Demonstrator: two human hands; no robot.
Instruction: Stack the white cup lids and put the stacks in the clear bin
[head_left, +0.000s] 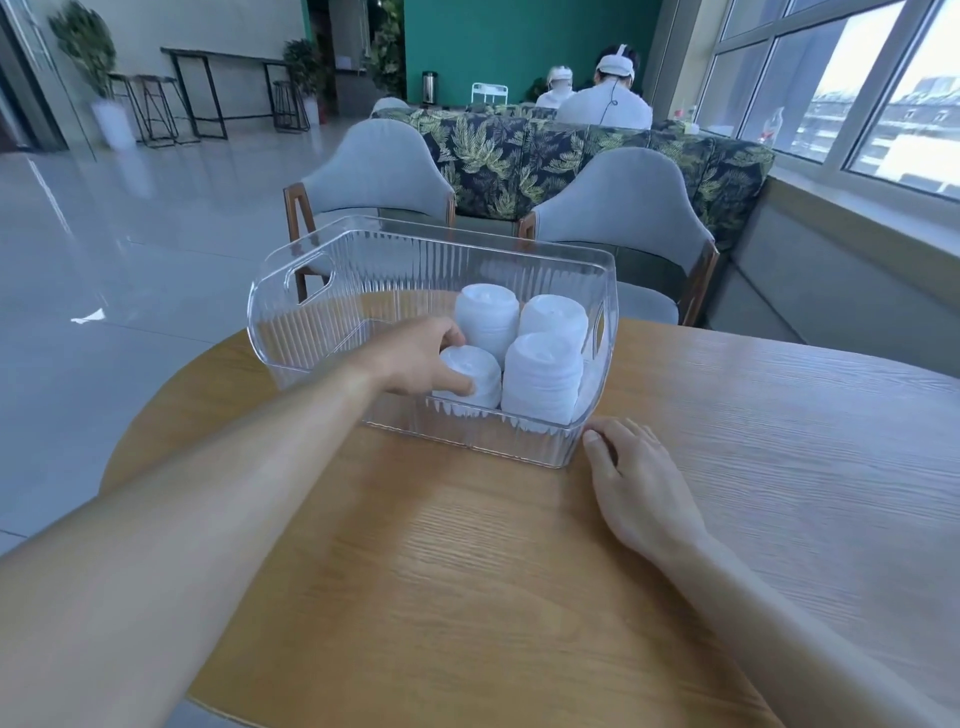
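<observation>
Round wood-grain table (467, 571), ribbed clear bin (322, 312) near its far edge, left half unfilled, four white lid stacks (543, 374) grouped right, left hand (415, 358) gripping front-left stack (475, 374), right hand (631, 478) flat, fingers relaxed, touching bin corner.

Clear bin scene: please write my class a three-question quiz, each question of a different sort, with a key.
1. True or false: the left hand grips a lid stack inside the clear bin.
2. How many lid stacks stand in the bin? A two, B four, C six.
3. Fill in: the right hand rests on the wooden ____ beside the bin's near corner.

Key: 1 true; 2 B; 3 table.
</observation>
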